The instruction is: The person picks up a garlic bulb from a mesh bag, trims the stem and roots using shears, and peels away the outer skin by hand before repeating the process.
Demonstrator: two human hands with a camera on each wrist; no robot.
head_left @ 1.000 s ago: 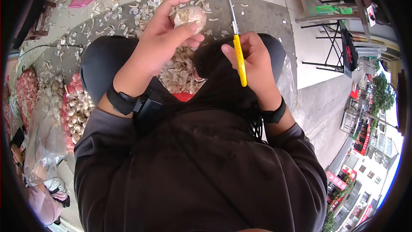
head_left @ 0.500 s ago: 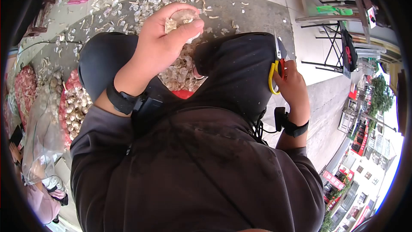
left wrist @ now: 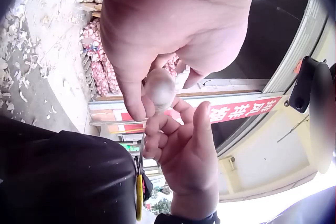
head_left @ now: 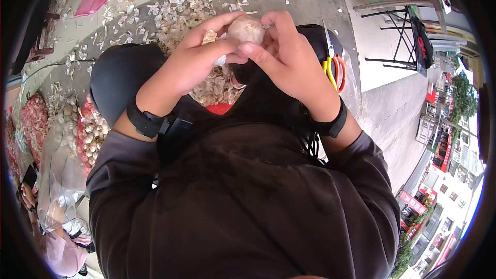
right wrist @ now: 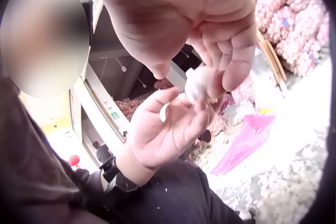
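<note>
While the left hand grips a garlic bulb, the right hand holds it too. Scissors lie nearby

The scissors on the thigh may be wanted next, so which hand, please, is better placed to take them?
Probably the right hand: the scissors lie on the right thigh, close beside it. The left hand is farther away and supports the garlic bulb, which both hands touch.
</note>
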